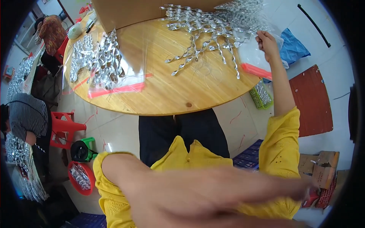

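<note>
My right hand is closed at the right side of the round wooden table, fingers pinched at the edge of a heap of silver spiral strands. A twisted strand seems to end in those fingers. Some strands fan out from the heap toward the table's middle. My left hand is very close to the camera, stretched across my body to the right and smeared by motion, so its fingers cannot be made out. More silver spirals lie on clear plastic bags with red edge strips at the table's left.
A cardboard box stands at the table's back. A clear bag with a red strip lies at the right edge. Beyond are a blue bag, a green basket and a red-brown board. People sit at left near a red stool.
</note>
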`<state>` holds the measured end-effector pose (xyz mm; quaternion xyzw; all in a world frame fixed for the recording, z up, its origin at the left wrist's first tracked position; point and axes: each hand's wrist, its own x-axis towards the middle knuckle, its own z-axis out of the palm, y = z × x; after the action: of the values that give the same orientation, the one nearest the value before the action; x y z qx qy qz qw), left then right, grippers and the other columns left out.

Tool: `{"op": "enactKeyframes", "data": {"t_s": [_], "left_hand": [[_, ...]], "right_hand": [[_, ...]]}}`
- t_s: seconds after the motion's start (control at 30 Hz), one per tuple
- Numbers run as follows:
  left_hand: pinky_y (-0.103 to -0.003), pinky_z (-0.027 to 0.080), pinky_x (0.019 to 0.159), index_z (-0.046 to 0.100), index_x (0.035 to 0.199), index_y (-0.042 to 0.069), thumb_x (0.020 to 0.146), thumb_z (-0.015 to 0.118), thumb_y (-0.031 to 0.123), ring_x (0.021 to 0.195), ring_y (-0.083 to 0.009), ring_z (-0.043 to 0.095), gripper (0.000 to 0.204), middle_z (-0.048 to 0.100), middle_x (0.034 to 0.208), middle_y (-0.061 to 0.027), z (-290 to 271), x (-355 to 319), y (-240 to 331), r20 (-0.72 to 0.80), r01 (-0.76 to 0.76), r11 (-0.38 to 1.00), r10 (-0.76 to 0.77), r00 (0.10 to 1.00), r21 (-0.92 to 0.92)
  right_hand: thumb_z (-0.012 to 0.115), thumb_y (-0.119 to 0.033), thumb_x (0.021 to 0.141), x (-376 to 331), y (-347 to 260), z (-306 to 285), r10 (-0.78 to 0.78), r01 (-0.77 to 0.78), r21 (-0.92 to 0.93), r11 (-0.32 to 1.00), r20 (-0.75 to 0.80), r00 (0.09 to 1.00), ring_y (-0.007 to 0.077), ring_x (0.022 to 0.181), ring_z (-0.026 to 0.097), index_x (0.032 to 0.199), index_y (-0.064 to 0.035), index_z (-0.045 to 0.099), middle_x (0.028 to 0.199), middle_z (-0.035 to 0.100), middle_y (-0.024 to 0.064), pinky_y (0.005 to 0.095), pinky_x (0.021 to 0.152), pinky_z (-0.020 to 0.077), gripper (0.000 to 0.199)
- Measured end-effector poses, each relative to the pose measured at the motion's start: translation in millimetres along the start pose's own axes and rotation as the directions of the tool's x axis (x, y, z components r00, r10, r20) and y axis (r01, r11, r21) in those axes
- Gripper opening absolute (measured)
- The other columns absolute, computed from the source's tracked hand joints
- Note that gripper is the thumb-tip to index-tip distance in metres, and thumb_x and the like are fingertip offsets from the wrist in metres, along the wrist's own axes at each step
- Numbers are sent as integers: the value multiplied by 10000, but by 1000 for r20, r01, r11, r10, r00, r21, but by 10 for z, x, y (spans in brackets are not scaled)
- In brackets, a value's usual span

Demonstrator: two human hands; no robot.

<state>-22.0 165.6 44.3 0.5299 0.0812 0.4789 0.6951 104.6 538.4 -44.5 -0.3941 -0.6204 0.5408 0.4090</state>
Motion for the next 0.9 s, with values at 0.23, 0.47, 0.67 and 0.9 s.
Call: {"op": "enactKeyframes", "data": {"t_s": [0.23, 0.47, 0.67, 0.9], "left_hand": [[-368, 395, 741, 464, 894, -21, 862, 275, 392, 712, -271, 485, 456, 503, 797, -197, 944, 477, -425, -846, -716, 697, 361, 392, -34], [-422, 419, 760, 486, 999, 33, 846, 415, 284, 866, -369, 460, 303, 466, 924, -284, 483, 24, -171, -517, -447, 887, 328, 791, -120], [-487, 364, 849, 403, 1173, 10, 817, 512, 209, 1082, -442, 381, 423, 390, 1133, -330, 258, -747, -412, 115, -560, 644, 597, 794, 521], [-455, 434, 787, 453, 1126, 2, 858, 424, 195, 999, -409, 485, 332, 465, 1110, -268, 306, -1188, -949, 19, -517, 444, 745, 667, 732]], "right_hand": [[437, -260, 820, 553, 662, 58, -354, 297, -882, 366, 163, 921, 345, 797, 553, 864, -18, 480, 805, 577, 183, 430, 680, 412, 250], [407, -120, 760, 538, 909, 257, -294, 248, -849, 466, 116, 949, 413, 790, 534, 947, -15, 400, 817, 547, 273, 480, 693, 404, 215], [357, -197, 865, 592, 877, 95, -416, 242, -849, 470, 28, 909, 332, 674, 571, 902, -35, 393, 691, 567, 171, 402, 585, 433, 170], [327, -210, 889, 361, 526, 164, -667, 570, -685, 453, 165, 727, 249, 515, 563, 897, -41, 380, 693, 589, 117, 338, 489, 436, 177]]}}
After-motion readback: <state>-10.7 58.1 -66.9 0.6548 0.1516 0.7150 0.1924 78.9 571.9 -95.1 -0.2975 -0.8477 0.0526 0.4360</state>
